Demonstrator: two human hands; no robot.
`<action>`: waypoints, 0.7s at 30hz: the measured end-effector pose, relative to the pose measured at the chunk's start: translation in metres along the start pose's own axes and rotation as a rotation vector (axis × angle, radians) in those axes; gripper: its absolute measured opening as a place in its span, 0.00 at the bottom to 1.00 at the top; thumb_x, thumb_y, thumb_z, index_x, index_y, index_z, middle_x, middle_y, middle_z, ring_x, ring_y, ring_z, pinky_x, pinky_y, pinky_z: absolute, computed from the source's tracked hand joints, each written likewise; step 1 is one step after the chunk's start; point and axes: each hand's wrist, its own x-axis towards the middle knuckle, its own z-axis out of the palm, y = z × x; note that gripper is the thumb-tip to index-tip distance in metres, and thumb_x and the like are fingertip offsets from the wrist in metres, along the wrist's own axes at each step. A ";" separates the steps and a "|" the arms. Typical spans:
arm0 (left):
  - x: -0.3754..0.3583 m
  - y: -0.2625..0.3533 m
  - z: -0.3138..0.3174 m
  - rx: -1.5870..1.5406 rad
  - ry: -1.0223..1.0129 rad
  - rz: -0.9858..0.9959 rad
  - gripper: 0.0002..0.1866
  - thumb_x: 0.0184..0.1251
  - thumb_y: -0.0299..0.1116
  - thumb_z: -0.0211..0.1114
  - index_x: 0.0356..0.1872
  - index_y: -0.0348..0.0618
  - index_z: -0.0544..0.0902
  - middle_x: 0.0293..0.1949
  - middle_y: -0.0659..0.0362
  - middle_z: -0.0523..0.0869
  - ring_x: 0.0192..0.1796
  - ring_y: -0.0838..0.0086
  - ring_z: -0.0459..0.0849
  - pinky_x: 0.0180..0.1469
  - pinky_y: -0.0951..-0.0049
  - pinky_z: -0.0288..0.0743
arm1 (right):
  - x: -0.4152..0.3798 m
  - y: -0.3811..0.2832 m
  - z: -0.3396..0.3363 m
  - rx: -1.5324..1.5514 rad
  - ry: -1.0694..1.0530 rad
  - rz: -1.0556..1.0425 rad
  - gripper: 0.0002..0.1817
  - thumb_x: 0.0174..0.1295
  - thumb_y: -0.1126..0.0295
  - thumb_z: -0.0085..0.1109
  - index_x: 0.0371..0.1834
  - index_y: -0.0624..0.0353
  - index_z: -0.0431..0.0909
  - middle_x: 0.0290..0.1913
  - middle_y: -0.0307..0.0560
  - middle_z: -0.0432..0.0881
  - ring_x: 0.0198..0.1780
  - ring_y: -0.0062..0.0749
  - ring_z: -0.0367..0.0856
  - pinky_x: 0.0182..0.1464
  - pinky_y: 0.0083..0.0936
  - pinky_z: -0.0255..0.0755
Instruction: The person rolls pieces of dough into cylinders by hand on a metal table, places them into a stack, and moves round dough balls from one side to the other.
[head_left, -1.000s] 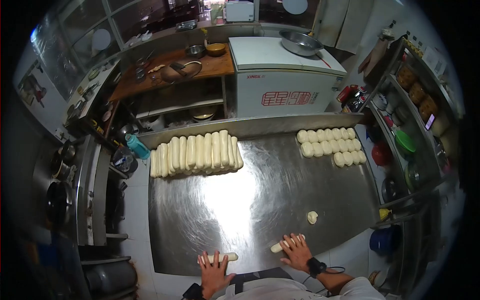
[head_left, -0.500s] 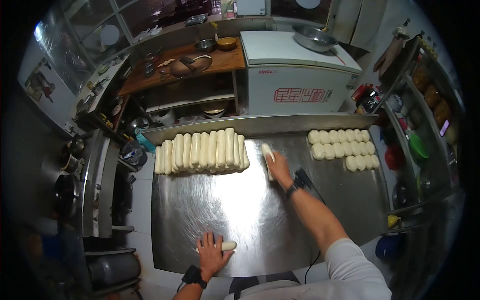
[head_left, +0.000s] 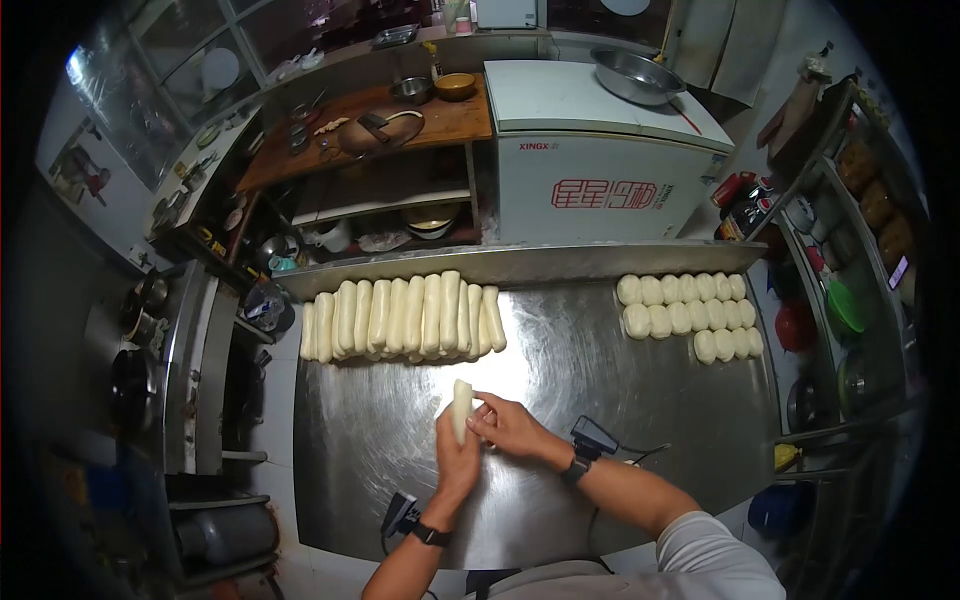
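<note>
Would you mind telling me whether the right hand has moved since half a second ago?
Yes. The right hand has drawn back from the row of dough logs toward the table's near edge, meeting the left hand on one dough piece.

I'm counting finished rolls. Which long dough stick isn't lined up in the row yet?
The dough stick held upright between the left hand and right hand, apart from the row of dough sticks by the table's back edge.

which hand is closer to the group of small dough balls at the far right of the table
Right. The right hand is nearer the dough balls, below and left of them. The left hand is further left, on the other side of the dough roll.
</note>
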 end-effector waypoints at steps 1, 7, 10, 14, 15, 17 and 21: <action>0.005 -0.002 0.009 0.144 -0.059 0.129 0.27 0.77 0.33 0.59 0.70 0.30 0.65 0.60 0.43 0.75 0.62 0.53 0.77 0.66 0.58 0.70 | 0.000 -0.009 -0.005 -0.090 0.107 0.005 0.22 0.71 0.57 0.60 0.54 0.67 0.79 0.41 0.62 0.86 0.43 0.46 0.88 0.49 0.37 0.79; -0.034 -0.013 0.024 0.354 -0.220 0.224 0.32 0.72 0.33 0.64 0.74 0.33 0.65 0.71 0.40 0.69 0.73 0.50 0.68 0.75 0.57 0.61 | 0.107 -0.002 -0.091 -0.462 0.466 -0.107 0.22 0.70 0.56 0.56 0.51 0.67 0.80 0.41 0.63 0.87 0.44 0.55 0.88 0.47 0.44 0.80; -0.067 -0.036 0.018 0.376 -0.260 0.166 0.32 0.69 0.31 0.67 0.72 0.36 0.69 0.71 0.40 0.69 0.72 0.48 0.69 0.73 0.55 0.66 | 0.161 0.017 -0.088 -0.372 0.321 0.014 0.23 0.69 0.54 0.57 0.50 0.68 0.80 0.41 0.66 0.86 0.46 0.60 0.85 0.51 0.50 0.76; -0.084 -0.068 0.009 0.373 -0.296 0.113 0.33 0.66 0.29 0.69 0.71 0.35 0.69 0.69 0.41 0.71 0.71 0.49 0.71 0.71 0.57 0.69 | 0.162 0.035 -0.084 -0.602 0.343 -0.068 0.28 0.69 0.50 0.56 0.47 0.71 0.80 0.42 0.68 0.86 0.48 0.61 0.84 0.52 0.48 0.76; -0.082 -0.066 0.006 0.343 -0.282 0.082 0.33 0.66 0.29 0.69 0.71 0.35 0.69 0.69 0.42 0.71 0.70 0.51 0.72 0.70 0.58 0.69 | 0.141 0.033 -0.091 -0.633 0.374 -0.095 0.28 0.69 0.49 0.56 0.43 0.72 0.80 0.40 0.66 0.86 0.45 0.61 0.84 0.51 0.49 0.76; -0.078 -0.064 0.001 0.322 -0.260 0.092 0.32 0.66 0.28 0.68 0.70 0.33 0.71 0.68 0.43 0.73 0.68 0.53 0.74 0.68 0.59 0.70 | 0.086 0.033 -0.115 -0.519 0.455 -0.021 0.26 0.68 0.51 0.61 0.50 0.69 0.82 0.47 0.65 0.86 0.50 0.58 0.84 0.53 0.49 0.76; -0.060 -0.073 0.000 0.207 -0.286 0.104 0.29 0.67 0.28 0.67 0.69 0.32 0.73 0.63 0.42 0.78 0.64 0.53 0.79 0.64 0.59 0.74 | -0.059 0.039 -0.203 -0.635 0.656 0.118 0.20 0.64 0.55 0.67 0.49 0.61 0.86 0.37 0.61 0.87 0.39 0.52 0.87 0.44 0.46 0.79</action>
